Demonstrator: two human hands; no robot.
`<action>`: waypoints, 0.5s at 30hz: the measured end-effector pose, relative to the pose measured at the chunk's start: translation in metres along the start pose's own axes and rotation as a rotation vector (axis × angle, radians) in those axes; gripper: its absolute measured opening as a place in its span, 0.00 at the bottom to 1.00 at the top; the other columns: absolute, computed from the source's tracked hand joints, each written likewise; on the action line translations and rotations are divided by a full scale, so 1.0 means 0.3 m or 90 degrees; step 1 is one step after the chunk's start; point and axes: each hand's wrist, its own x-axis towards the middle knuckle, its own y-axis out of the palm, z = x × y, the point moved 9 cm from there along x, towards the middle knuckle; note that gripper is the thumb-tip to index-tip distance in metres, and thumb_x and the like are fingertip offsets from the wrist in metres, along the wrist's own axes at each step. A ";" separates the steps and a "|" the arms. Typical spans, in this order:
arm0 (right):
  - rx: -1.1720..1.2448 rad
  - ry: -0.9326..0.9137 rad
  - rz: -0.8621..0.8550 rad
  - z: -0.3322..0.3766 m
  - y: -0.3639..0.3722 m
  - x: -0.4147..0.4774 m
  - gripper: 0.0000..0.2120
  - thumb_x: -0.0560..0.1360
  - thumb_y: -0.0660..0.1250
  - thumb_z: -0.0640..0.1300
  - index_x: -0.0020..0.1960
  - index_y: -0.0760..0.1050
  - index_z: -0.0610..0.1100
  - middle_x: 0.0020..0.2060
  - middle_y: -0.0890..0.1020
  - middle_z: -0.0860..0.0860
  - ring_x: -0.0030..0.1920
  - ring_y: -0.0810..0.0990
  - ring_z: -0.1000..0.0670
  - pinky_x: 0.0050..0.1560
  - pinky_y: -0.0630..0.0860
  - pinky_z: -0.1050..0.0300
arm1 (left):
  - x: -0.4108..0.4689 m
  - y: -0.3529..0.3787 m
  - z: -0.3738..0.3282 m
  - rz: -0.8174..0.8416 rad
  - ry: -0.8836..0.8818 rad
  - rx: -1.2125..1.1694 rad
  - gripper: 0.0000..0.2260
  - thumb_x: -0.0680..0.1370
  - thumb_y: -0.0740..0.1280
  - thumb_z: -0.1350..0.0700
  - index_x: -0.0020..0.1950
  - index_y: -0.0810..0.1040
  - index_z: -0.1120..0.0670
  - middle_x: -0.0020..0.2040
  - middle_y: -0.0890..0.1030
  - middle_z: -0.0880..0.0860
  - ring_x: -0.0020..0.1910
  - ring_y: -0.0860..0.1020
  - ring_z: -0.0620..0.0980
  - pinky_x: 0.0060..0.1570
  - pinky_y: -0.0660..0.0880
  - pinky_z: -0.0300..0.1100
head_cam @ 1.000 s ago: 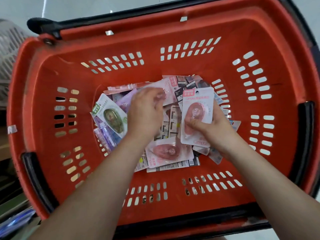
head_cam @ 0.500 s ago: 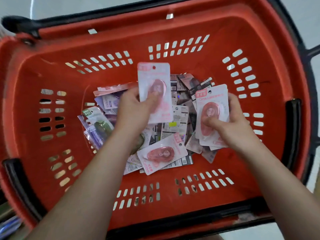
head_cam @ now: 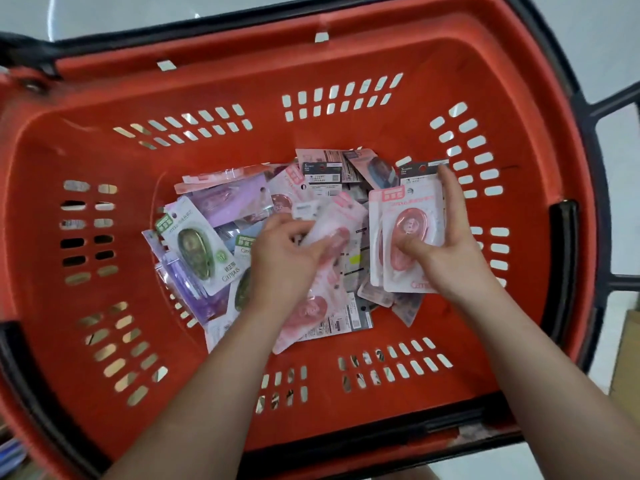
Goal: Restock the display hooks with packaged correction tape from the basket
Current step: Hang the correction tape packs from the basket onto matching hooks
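Head view into a red basket (head_cam: 263,81) holding a pile of correction tape packs (head_cam: 325,178); left hand (head_cam: 284,258) pinches one pink pack (head_cam: 332,220), right hand (head_cam: 450,251) grips a pink stack (head_cam: 405,220).

We get bright, even light with only faint shadows, and a white streak of glare on the pale floor (head_cam: 104,15). The red basket (head_cam: 346,81) bulges towards the edges (the wide lens bends its rim). Blur smears the left hand (head_cam: 287,261) and its pink packet (head_cam: 332,226); the right hand (head_cam: 450,258) and its stack of packets (head_cam: 408,216) look sharper.
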 end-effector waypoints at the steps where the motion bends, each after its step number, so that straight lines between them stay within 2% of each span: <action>1: 0.005 0.000 0.001 0.004 -0.002 -0.003 0.42 0.75 0.69 0.31 0.75 0.56 0.65 0.52 0.70 0.80 0.53 0.76 0.73 0.45 0.75 0.74 | -0.002 -0.058 0.011 -0.043 -0.014 -0.065 0.18 0.69 0.78 0.45 0.55 0.84 0.53 0.58 0.75 0.44 0.55 0.77 0.47 0.40 0.76 0.26; 3: 0.002 -0.002 0.021 0.018 0.001 -0.014 0.38 0.75 0.69 0.30 0.72 0.63 0.64 0.50 0.73 0.80 0.51 0.76 0.74 0.44 0.74 0.74 | -0.022 -0.179 0.018 -0.113 -0.041 -0.180 0.14 0.68 0.78 0.45 0.50 0.85 0.48 0.55 0.82 0.50 0.48 0.84 0.51 0.39 0.82 0.46; 4: -0.006 0.001 0.035 0.029 0.008 -0.023 0.34 0.75 0.69 0.31 0.69 0.68 0.63 0.51 0.75 0.77 0.50 0.77 0.73 0.44 0.74 0.74 | -0.038 -0.220 0.014 -0.122 -0.059 -0.245 0.12 0.70 0.78 0.48 0.50 0.85 0.49 0.53 0.84 0.52 0.45 0.85 0.51 0.38 0.82 0.48; 7: -0.024 0.011 0.062 0.072 0.032 -0.055 0.22 0.75 0.69 0.33 0.54 0.80 0.62 0.53 0.80 0.66 0.51 0.77 0.69 0.49 0.72 0.70 | -0.097 -0.221 -0.037 -0.018 -0.102 -0.469 0.14 0.69 0.76 0.53 0.53 0.84 0.54 0.50 0.86 0.54 0.43 0.85 0.53 0.36 0.81 0.47; 10: 0.031 0.037 0.089 0.167 0.076 -0.110 0.17 0.76 0.66 0.35 0.46 0.83 0.58 0.48 0.83 0.66 0.52 0.80 0.60 0.53 0.75 0.58 | -0.165 -0.208 -0.108 0.009 -0.072 -0.452 0.14 0.67 0.75 0.52 0.51 0.83 0.52 0.50 0.86 0.52 0.43 0.84 0.49 0.36 0.79 0.42; 12: 0.069 0.044 0.115 0.253 0.106 -0.157 0.14 0.79 0.64 0.39 0.45 0.83 0.55 0.45 0.84 0.64 0.49 0.81 0.61 0.51 0.75 0.60 | -0.223 -0.211 -0.146 -0.005 -0.062 -0.447 0.12 0.71 0.74 0.54 0.54 0.82 0.52 0.51 0.85 0.50 0.46 0.84 0.47 0.39 0.80 0.40; 14: 0.047 0.021 0.160 0.349 0.128 -0.217 0.07 0.79 0.64 0.53 0.50 0.81 0.55 0.49 0.84 0.63 0.51 0.81 0.63 0.51 0.75 0.64 | -0.291 -0.236 -0.192 -0.025 -0.063 -0.467 0.12 0.76 0.71 0.56 0.58 0.81 0.52 0.54 0.85 0.49 0.53 0.84 0.48 0.46 0.82 0.42; 15: 0.020 0.010 0.185 0.399 0.137 -0.252 0.12 0.75 0.65 0.59 0.53 0.80 0.55 0.51 0.84 0.62 0.52 0.81 0.62 0.51 0.76 0.63 | -0.326 -0.256 -0.219 -0.036 -0.066 -0.472 0.11 0.77 0.70 0.56 0.60 0.80 0.52 0.55 0.85 0.49 0.54 0.83 0.48 0.48 0.81 0.42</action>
